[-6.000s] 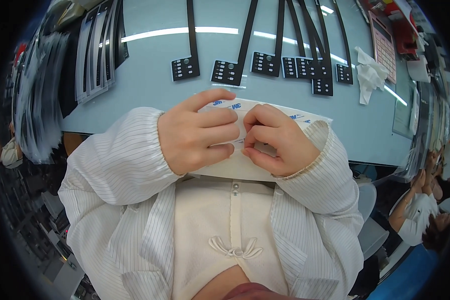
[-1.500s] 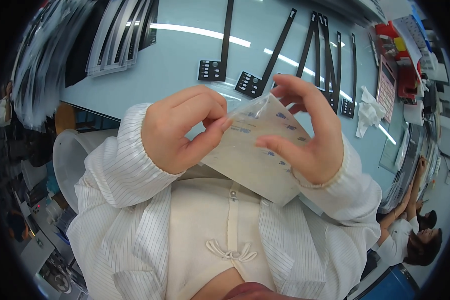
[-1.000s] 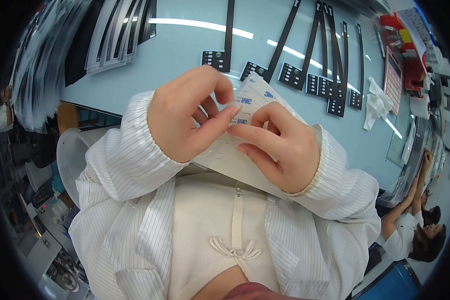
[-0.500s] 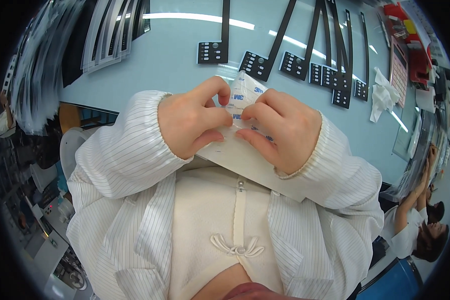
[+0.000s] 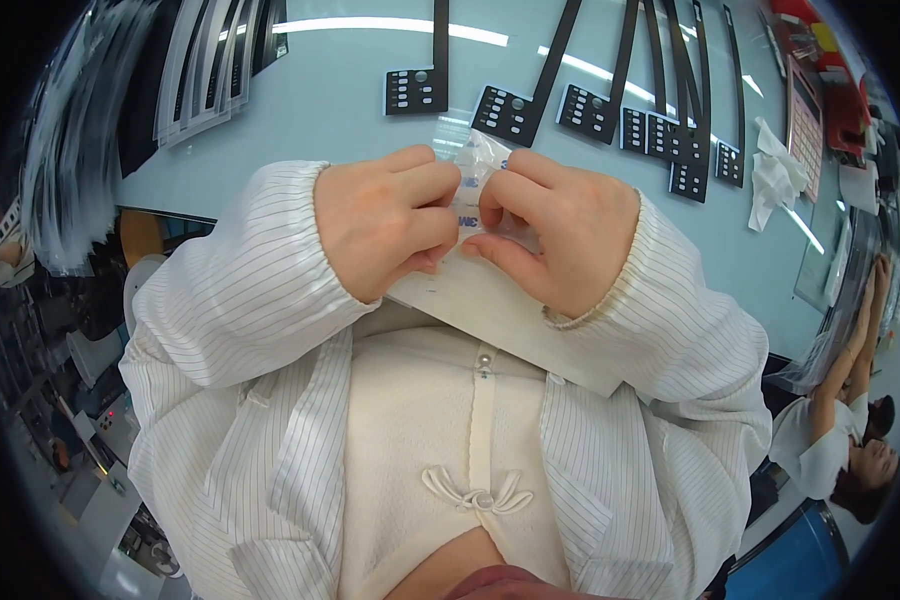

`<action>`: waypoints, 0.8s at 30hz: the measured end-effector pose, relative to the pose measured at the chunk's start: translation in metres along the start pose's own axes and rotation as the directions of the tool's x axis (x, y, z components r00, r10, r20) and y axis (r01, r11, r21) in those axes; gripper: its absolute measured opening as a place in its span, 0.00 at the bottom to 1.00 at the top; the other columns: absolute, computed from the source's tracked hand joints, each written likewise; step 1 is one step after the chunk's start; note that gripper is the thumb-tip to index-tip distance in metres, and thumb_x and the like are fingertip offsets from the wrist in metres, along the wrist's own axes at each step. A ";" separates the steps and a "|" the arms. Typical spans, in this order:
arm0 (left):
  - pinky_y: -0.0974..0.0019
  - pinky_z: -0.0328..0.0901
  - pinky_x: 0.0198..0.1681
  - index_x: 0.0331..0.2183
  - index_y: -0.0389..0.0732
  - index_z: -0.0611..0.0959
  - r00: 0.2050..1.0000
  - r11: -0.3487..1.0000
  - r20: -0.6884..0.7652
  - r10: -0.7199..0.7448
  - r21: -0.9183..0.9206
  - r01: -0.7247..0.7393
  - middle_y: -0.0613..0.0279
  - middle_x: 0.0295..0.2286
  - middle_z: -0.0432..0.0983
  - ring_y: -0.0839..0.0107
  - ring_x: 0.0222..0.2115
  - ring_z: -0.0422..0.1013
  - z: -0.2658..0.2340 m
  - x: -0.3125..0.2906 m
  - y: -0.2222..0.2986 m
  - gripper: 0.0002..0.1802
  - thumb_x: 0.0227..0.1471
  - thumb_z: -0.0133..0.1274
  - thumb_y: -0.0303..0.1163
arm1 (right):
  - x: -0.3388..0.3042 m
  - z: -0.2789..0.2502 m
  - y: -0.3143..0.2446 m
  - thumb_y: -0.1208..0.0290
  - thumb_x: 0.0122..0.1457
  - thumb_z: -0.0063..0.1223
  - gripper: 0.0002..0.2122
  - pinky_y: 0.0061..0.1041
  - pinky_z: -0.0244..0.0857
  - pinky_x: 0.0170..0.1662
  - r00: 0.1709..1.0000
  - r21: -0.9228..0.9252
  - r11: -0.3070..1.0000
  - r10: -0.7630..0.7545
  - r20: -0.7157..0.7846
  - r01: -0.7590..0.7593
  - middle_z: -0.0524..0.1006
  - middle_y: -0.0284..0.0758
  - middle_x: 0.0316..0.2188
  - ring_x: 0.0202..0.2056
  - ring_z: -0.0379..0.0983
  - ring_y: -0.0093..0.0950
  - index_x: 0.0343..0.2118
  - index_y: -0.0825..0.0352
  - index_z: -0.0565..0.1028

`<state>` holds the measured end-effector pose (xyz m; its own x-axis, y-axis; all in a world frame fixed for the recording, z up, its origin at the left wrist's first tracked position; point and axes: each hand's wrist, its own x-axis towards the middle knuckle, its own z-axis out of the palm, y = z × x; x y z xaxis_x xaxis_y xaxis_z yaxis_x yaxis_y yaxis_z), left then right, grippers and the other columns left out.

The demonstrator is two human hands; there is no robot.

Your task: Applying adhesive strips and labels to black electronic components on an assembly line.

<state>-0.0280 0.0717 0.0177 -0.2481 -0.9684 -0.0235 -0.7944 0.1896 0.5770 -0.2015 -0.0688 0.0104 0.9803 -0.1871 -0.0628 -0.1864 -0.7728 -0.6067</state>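
In front of my chest, both hands are at a whitish sheet with glossy liner film and blue print point(image 5: 467, 222). My left hand point(image 5: 385, 215) is closed at its left edge, fingers curled together and their tips partly hidden. My right hand point(image 5: 570, 230) pinches it from the right, with thumb and bent index finger near the middle. A pale cream flat sheet point(image 5: 515, 322) slants beneath the hands toward my right forearm. Just past the fingertips, black panel pieces with white key shapes and long black tails point(image 5: 505, 115) lie on the table.
The pale blue tabletop point(image 5: 270, 110) carries more black panels point(image 5: 417, 92) across its far side. Long clear plastic strips point(image 5: 70, 150) hang at the left. Crumpled white tissue point(image 5: 775, 175) and a pink calculator point(image 5: 802, 130) lie right. Another person point(image 5: 830, 440) works at the right.
My left fingers have drawn closer together and curled over the sheet's edge. My right hand has shifted slightly up and left. The view has shifted a little against the table.
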 end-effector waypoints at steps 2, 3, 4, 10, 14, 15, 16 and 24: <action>0.64 0.68 0.33 0.23 0.41 0.77 0.996 0.999 0.074 0.048 0.008 -0.049 0.63 0.29 0.68 0.64 0.33 0.68 -0.015 0.000 -0.006 0.12 0.33 0.65 0.24 | 0.001 0.002 -0.001 0.65 0.48 0.65 0.11 0.26 0.69 0.27 1.000 -0.005 1.000 -0.008 -0.012 0.008 0.73 0.30 0.26 0.25 0.76 0.29 0.26 0.63 0.73; 0.64 0.69 0.34 0.23 0.41 0.78 0.984 0.995 0.148 0.095 0.013 -0.098 0.65 0.29 0.69 0.66 0.34 0.69 -0.021 0.001 -0.009 0.10 0.34 0.64 0.24 | 0.001 0.002 -0.001 0.65 0.48 0.65 0.11 0.27 0.69 0.27 1.000 -0.010 1.000 -0.017 -0.024 0.017 0.73 0.30 0.26 0.25 0.75 0.30 0.26 0.63 0.73; 0.64 0.69 0.34 0.23 0.41 0.78 0.984 0.995 0.150 0.097 0.012 -0.100 0.65 0.29 0.69 0.66 0.34 0.69 -0.022 0.002 -0.012 0.10 0.34 0.64 0.24 | 0.001 0.003 -0.001 0.65 0.48 0.65 0.11 0.27 0.69 0.27 1.000 -0.010 1.000 -0.014 -0.025 0.014 0.73 0.30 0.26 0.25 0.75 0.30 0.26 0.63 0.73; 0.63 0.70 0.35 0.30 0.46 0.80 0.980 0.996 0.199 0.004 -0.090 0.014 0.66 0.30 0.72 0.65 0.34 0.73 -0.019 -0.001 -0.013 0.13 0.37 0.65 0.26 | 0.002 0.003 -0.002 0.65 0.49 0.64 0.11 0.28 0.69 0.27 1.000 -0.040 0.999 -0.002 -0.019 0.001 0.73 0.31 0.26 0.25 0.75 0.31 0.26 0.63 0.72; 0.62 0.70 0.35 0.32 0.47 0.80 0.969 0.993 0.245 -0.017 -0.108 0.045 0.66 0.28 0.73 0.65 0.34 0.73 -0.019 -0.004 -0.015 0.14 0.38 0.65 0.27 | 0.003 0.002 -0.001 0.64 0.50 0.64 0.11 0.28 0.68 0.27 1.000 -0.026 1.000 0.004 0.013 -0.003 0.72 0.31 0.26 0.24 0.75 0.30 0.26 0.63 0.71; 0.62 0.70 0.35 0.31 0.46 0.80 0.970 0.997 0.242 0.023 -0.079 -0.004 0.66 0.28 0.73 0.65 0.33 0.74 -0.019 -0.006 -0.015 0.13 0.39 0.65 0.27 | 0.004 0.002 -0.001 0.64 0.50 0.64 0.12 0.28 0.68 0.27 1.000 -0.025 1.000 0.011 0.028 -0.011 0.72 0.31 0.26 0.24 0.75 0.30 0.26 0.63 0.71; 0.62 0.70 0.35 0.31 0.46 0.80 0.971 0.997 0.240 0.021 -0.078 -0.002 0.66 0.28 0.73 0.65 0.33 0.74 -0.019 -0.006 -0.015 0.13 0.39 0.65 0.27 | 0.004 0.001 -0.002 0.64 0.50 0.64 0.12 0.28 0.68 0.27 1.000 -0.025 1.000 0.009 0.029 -0.008 0.72 0.31 0.26 0.24 0.75 0.30 0.26 0.63 0.71; 0.63 0.70 0.31 0.23 0.44 0.79 0.968 0.989 0.232 0.096 -0.131 -0.067 0.68 0.23 0.72 0.67 0.31 0.73 -0.024 -0.003 -0.024 0.07 0.40 0.62 0.25 | 0.008 0.002 -0.009 0.62 0.50 0.64 0.13 0.28 0.68 0.29 0.999 -0.097 0.995 -0.004 0.041 0.008 0.71 0.31 0.26 0.25 0.74 0.31 0.26 0.63 0.71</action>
<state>0.0054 0.0664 0.0234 -0.4452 -0.8816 -0.1567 -0.6965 0.2310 0.6794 -0.1923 -0.0618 0.0135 0.9830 -0.1585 -0.0929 -0.1836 -0.8294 -0.5276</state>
